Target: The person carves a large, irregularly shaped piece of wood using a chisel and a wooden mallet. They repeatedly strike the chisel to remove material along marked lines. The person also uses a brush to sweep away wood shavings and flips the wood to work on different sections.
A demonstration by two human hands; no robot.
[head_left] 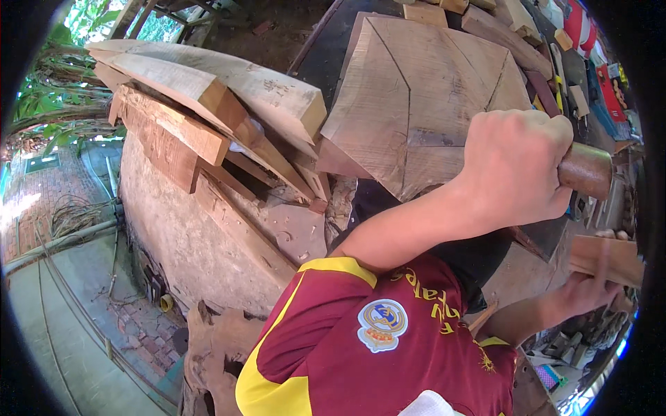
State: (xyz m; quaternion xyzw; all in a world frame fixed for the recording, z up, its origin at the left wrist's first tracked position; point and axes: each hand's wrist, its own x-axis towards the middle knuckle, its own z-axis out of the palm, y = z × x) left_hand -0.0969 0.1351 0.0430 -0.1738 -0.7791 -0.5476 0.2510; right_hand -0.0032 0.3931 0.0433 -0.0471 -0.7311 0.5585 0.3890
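Note:
My left hand [517, 166] is closed in a fist around a thick, round brown wooden handle [586, 171]. Its blunt end sticks out to the right of the fist, and whatever lies at the other end is hidden. Behind the fist is a broad, pale wooden board [444, 90] marked with dark drawn lines. Lower down at the right edge, my right hand [588, 295] grips a reddish-brown wooden block [607, 260]. The fingers there are slightly blurred and lie across the block's face.
Several rough timber pieces [208, 90] are stacked at the upper left, beside a long plank [239, 222]. Tools and wood offcuts crowd the upper right, including a red-and-white bundle [579, 28]. A gnarled wooden stump [211, 347] stands at the lower left.

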